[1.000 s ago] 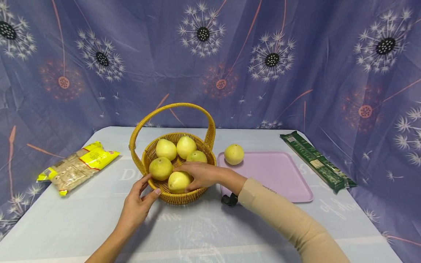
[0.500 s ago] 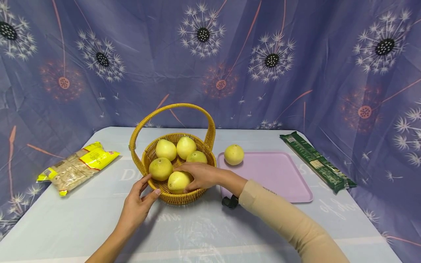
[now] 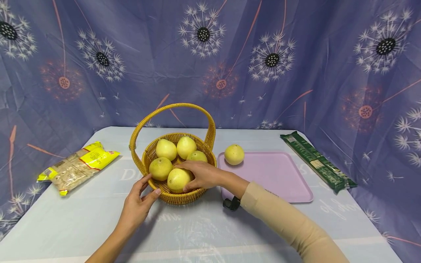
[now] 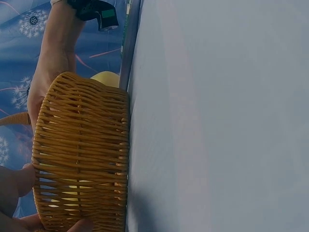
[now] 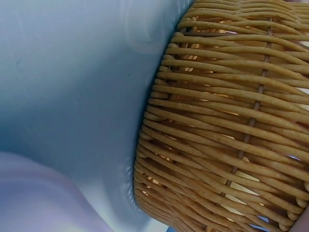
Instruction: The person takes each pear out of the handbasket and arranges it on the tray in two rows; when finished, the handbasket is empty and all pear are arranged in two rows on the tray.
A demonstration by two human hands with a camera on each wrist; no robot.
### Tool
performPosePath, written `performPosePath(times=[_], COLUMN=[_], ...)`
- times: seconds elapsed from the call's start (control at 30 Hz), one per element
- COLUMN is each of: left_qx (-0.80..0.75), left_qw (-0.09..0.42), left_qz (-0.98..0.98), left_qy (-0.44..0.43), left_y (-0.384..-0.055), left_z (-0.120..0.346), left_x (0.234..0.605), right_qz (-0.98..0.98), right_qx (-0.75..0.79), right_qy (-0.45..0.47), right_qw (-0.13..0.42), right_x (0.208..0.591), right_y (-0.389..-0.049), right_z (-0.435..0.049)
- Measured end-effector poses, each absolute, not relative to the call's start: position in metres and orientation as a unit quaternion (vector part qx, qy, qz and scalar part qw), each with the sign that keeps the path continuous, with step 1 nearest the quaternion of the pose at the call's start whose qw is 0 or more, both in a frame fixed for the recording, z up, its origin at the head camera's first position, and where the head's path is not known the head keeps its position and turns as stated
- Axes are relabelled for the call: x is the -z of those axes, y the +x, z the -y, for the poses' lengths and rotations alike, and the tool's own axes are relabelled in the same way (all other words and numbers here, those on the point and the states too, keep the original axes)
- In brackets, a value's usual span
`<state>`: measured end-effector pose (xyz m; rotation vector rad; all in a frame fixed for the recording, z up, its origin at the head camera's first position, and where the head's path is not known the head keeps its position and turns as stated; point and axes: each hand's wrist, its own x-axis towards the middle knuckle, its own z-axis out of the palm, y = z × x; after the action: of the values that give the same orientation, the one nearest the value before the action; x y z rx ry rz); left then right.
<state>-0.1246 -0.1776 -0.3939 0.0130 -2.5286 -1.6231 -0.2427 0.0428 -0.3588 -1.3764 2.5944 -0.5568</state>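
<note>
Purple-blue cloth (image 3: 148,54) printed with dandelions hung behind a table (image 3: 197,237) covered in pale sheeting, where a wicker basket (image 3: 182,199) stood upright with five yellow-green fruits inside. Near its front wall lay the front fruit (image 3: 178,180), held by the right hand (image 3: 202,173) with the thumb on the near side and the fingers bent over the far side; the fingertips were hidden, so how firmly they pressed could not be told. The left hand (image 3: 139,202) held the basket's front left rim, its thumb apart from its fingers. That smooth-looking, round fruit could slip if the thumb caught only its lower edge, and would probably drop back into the basket. With the greener fruit (image 3: 160,169) just beside it and another fruit (image 3: 197,156) close behind the knuckles, a sideways pull might knock either one. Lifting too low could catch the rim and tip the basket, should the left hand's hold prove light. The arched handle (image 3: 181,105) rose behind, so a high backward swing risked striking it. To the right, the loose fruit (image 3: 234,154) sat at the far left corner of the lilac tray (image 3: 269,175), where a nudge could roll it off.
</note>
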Motion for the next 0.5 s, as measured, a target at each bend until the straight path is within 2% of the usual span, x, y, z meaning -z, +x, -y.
performPosePath(times=[0.5], left_qx=[0.545], left_qw=[0.075], left_qz=[0.835], left_qy=[0.0], left_y=[-0.1252], left_z=[0.1771], left_x=[0.3948], right_qz=[-0.864], right_qx=[0.231], right_qy=[-0.445], right_qw=[0.046], right_x=[0.3607], right_y=[-0.2438], right_z=[-0.0484])
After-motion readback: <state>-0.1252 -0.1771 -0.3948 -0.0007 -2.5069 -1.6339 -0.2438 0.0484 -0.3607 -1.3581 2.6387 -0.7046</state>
